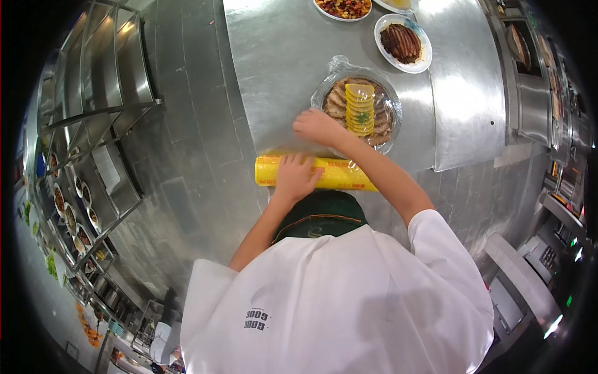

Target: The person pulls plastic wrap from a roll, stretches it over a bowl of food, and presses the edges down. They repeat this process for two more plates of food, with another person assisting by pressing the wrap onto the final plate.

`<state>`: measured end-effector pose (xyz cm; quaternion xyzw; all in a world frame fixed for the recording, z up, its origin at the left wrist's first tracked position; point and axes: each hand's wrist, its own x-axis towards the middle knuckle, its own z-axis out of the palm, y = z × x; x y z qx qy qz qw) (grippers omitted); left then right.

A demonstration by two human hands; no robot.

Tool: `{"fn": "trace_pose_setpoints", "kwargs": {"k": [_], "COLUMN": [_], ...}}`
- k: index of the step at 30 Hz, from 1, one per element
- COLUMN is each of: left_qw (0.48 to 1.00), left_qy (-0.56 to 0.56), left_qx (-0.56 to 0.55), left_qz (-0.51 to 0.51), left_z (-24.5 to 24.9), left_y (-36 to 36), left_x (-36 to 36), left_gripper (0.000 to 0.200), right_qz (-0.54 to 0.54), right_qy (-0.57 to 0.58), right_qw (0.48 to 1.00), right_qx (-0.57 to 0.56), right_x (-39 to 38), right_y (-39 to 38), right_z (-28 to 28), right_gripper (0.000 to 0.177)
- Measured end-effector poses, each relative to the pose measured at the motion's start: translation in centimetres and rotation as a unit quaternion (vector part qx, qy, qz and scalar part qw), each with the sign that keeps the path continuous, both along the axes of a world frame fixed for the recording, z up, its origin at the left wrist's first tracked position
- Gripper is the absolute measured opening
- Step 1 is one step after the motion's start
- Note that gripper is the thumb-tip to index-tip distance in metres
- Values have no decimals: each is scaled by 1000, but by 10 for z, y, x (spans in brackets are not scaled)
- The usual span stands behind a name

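Printed yellow roll (pixel 336 176) near film-covered, lemon-topped meat plate (pixel 397 112)

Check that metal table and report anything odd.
The clear wrap over the lemon-topped meat bunches into a crumpled flap at its far edge instead of lying flat. No spill stands out on the metal table.

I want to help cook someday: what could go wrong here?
The yellow plastic-wrap roll lies near the edge of the steel table, so it might roll off if the left hand lifts. The right hand is close to the film-covered platter and could nudge the lemon slices.
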<state>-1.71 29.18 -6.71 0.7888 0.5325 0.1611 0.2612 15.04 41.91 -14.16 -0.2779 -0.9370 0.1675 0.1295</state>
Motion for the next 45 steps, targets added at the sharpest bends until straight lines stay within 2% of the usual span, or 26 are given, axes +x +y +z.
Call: {"fn": "trace_pose_setpoints", "kwargs": {"k": [1, 2, 4, 8, 10, 11, 13, 15, 16, 18, 21, 25, 26, 30, 33, 35, 38, 40, 42, 43, 44, 45], "left_qw": [999, 996, 995, 994, 995, 996, 997, 997, 997, 997, 996, 990, 985, 981, 978, 984, 985, 988, 990, 994, 982, 982], "left_qy": [3, 7, 15, 26, 24, 23, -13, -47, -51, -57, -74, -112, -114, -131, -100, -73, -44, -47, -50, -70, -90, -90], "left_qx": [-26, -50, -74, -91, -80, -70, -53, -35, -36, -35, -48, 50, 86, 98, 119, 56, 41, 28, 13, -73, -159, -160], "left_qz": [-34, -67, -69, -46, -52, -56, -52, -48, -47, -45, -25, -72, -94, -107, -136, -151, -161, -147, -132, -39, 56, 54], "left_z": [-6, -12, -16, -27, -24, -23, -24, -23, -22, -24, -31, -31, -33, -32, -26, -4, -2, 8, 2, -12, -27, -32], "left_y": [0, 1, -2, -9, -8, -9, -12, -13, -13, -14, -17, -28, -35, -58, -58, -45, -41, -38, -38, -36, -34, -25], "left_x": [11, 22, 48, 65, 63, 62, 61, 58, 57, 58, 57, 48, 46, 35, 32, 37, 43, 49, 54, 58, 61, 66], "left_gripper": [38, 44, 45, 46, 42, 38, 33, 28, 25, 23, 21, 16, 16, 15, 25, 42, 53, 49, 45, 44, 43, 43], "right_qz": [-25, -26, 21, 26, 0, 1, -106, 20, 20, 51, 31, 19, 37, 85, 82, 72, 55, 49, -74, -198, -318, -458], "right_qy": [52, 52, -5, -49, 99, 99, 89, -47, -47, 79, 63, 28, 28, 60, 17, 5, -15, -19, 49, 71, 90, 93], "right_qw": [998, 998, 997, 998, 995, 995, 990, 997, 997, 987, 992, 995, 997, 994, 996, 997, 998, 998, 995, 977, 943, 882], "right_qx": [-22, -21, 75, 27, -5, -5, -39, -53, -53, -127, -103, -93, -60, 15, 24, 9, 7, 15, -46, -41, -36, -69], "right_x": [0, 1, 5, -24, -21, -11, 32, 68, 76, 86, 96, 96, 97, 97, 94, 84, 75, 78, 91, 103, 119, 133], "right_y": [5, 10, 19, 28, 35, 33, 25, 1, -17, -55, -69, -72, -70, -69, -75, -82, -84, -84, -86, -94, -103, -112], "right_z": [11, 22, 59, 85, 94, 98, 102, 71, 63, 54, 33, 12, 7, 0, 7, 13, 23, 39, 60, 65, 69, 69], "right_gripper": [15, 15, 12, 6, 5, 5, 7, 11, 11, 15, 19, 21, 20, 15, 14, 14, 14, 13, 17, 15, 15, 18]}}
